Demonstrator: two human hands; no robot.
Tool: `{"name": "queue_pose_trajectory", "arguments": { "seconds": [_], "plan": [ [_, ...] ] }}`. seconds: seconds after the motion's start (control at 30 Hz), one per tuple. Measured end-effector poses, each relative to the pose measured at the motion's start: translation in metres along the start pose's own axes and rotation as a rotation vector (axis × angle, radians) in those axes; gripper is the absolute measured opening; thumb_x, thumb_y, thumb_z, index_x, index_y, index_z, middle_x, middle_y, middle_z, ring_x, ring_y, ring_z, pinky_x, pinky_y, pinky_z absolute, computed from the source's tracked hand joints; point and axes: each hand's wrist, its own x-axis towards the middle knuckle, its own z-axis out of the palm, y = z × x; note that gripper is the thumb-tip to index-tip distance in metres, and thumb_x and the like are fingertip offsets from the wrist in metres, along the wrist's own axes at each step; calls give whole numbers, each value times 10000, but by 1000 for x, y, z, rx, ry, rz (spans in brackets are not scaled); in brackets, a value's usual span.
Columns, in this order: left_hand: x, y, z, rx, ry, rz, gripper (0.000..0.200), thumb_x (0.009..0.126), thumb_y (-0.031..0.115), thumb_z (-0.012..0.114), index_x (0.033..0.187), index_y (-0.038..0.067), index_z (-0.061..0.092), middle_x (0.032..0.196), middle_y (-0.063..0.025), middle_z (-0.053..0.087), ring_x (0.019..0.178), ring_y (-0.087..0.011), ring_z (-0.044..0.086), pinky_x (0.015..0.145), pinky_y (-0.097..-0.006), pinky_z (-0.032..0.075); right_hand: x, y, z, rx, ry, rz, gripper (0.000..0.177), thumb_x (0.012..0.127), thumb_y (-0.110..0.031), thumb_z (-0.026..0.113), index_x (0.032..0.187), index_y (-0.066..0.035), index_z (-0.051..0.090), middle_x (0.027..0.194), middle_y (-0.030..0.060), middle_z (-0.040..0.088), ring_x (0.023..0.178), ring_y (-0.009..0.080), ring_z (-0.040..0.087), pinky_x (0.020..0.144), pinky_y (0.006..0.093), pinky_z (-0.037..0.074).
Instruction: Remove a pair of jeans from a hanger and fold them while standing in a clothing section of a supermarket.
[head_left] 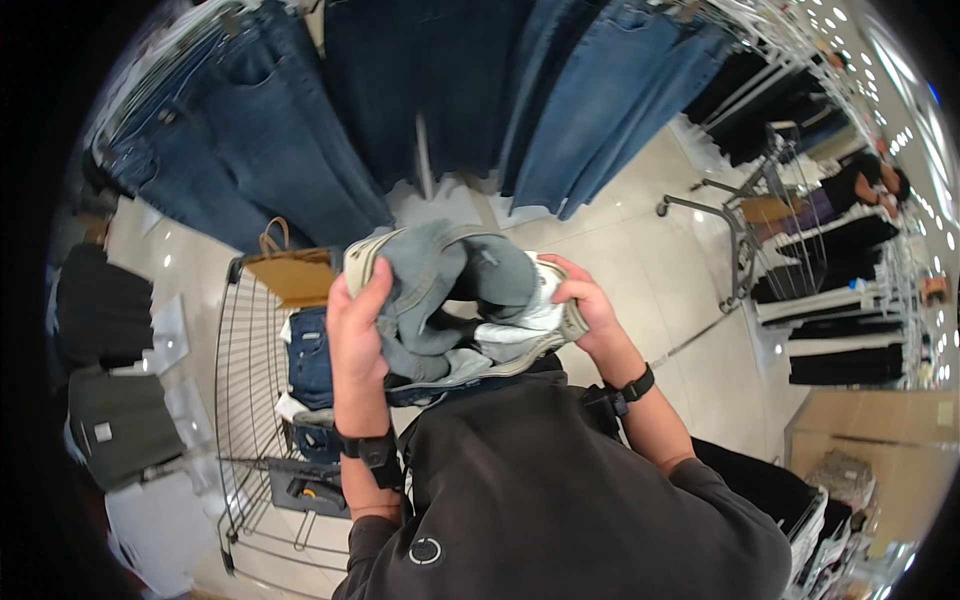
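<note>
A pair of jeans [430, 270], its grey-blue inner side showing and its waist opening spread, hangs between my two hands in front of my dark shirt. My left hand [358, 325] grips the waistband at its left end, thumb on top. At the right end, my right hand [583, 305] pinches the edge beside a white pocket lining [515, 332]. Both wrists wear black bands.
A wire cart [250, 400] holding folded jeans [310, 360] and a brown bag [293, 275] stands at left. Hanging jeans [255, 130] line the front. Another cart [740, 220] and a person [850, 190] are at right, near racks of dark trousers [845, 365].
</note>
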Motion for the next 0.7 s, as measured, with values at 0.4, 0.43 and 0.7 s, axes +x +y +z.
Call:
{"name": "queue_pose_trajectory", "arguments": {
  "seconds": [0.4,0.43,0.7],
  "plan": [
    [4,-3,23,-44,-23,20,241,954,144,534,1124,-25,565,1079,-111,639,962,-202,621,849,-318,484,-12,-11,7,-636,-21,-245,672,789,-147,731,1359,-52,388,1294,103,492,1217,199,467,1026,327,371],
    [6,-4,25,-41,-11,24,241,955,145,533,1123,-25,565,1079,-111,639,963,-202,621,848,-318,484,-10,-12,8,-739,-6,-308,700,774,-164,753,1361,-55,387,1300,107,485,1224,203,458,1029,332,367],
    [9,-13,38,44,-56,-2,281,950,154,540,1152,-41,553,1094,-114,630,960,-186,609,861,-306,463,-21,-16,2,-1171,70,-543,579,718,-257,793,1193,-69,519,1360,172,429,1246,336,449,1025,395,376]
  ]
}}
